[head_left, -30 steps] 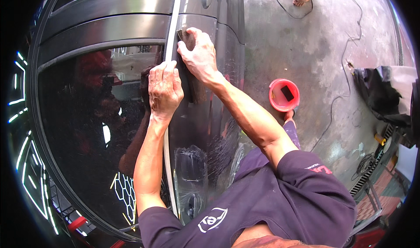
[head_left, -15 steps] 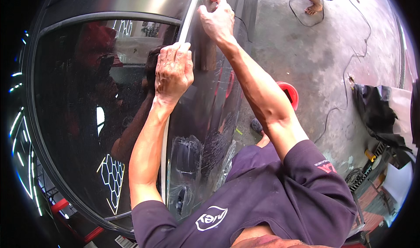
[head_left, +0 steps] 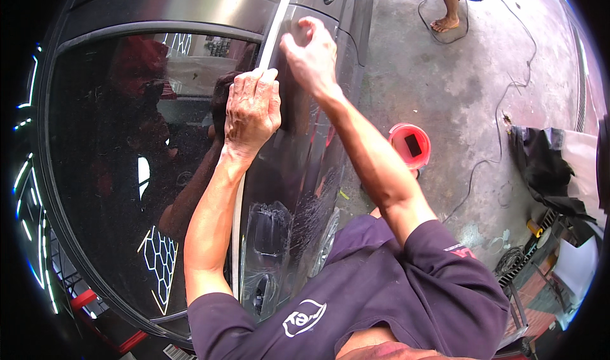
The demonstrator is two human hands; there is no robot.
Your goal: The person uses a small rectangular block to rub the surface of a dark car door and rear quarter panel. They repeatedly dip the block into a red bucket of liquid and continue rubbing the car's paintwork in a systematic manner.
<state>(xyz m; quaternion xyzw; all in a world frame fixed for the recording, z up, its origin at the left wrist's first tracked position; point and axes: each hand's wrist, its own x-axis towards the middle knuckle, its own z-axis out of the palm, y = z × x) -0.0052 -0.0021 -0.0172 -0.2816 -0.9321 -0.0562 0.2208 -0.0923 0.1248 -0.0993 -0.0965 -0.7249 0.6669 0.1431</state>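
Observation:
My left hand [head_left: 252,115] rests on the pale trim [head_left: 277,33] along the lower edge of a dark car window [head_left: 114,144]. Its fingers are pressed together and bent down; whatever lies under them is hidden. Farther forward and to the right, my right hand [head_left: 312,58] is over the dark door panel [head_left: 295,150], slightly blurred. Its thumb and forefinger are bent and apart, with nothing visible between them. Whitish streaks and wet-looking marks [head_left: 270,226] cover the panel nearer my body, around a door handle [head_left: 259,290].
A red bucket [head_left: 422,131] with a dark block inside stands on the grey floor, right of my right forearm. A black cable [head_left: 499,115] winds over the floor. Another person's bare foot [head_left: 445,24] shows at the top. Black sheeting [head_left: 540,163] hangs at the right.
My right hand has drawn back toward me and slightly left, along the panel. My left hand has stayed nearly in place. More of the red bucket shows now.

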